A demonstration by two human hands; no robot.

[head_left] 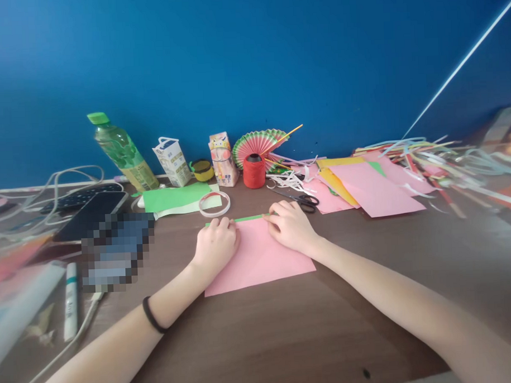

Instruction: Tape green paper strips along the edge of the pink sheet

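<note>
My left hand (217,243) is curled, my right hand (292,226) has bent fingers; whether they pinch, I cannot tell. Under both lies the pink paper (258,258). Just beyond my right hand are black scissors (300,199).

Blue wall (217,59) above a brown table (261,342)

The wall spans the whole upper part of the view, paler at the upper left and darkening toward the upper right corner. A few small dark specks (316,143) mark it low down, right of centre. At right, a thin white line (460,67) slants across it; seam or cord, it is unclear which. The table has faint wood grain, a soft sheen at right and a dark spot (366,372) near the bottom.
</note>
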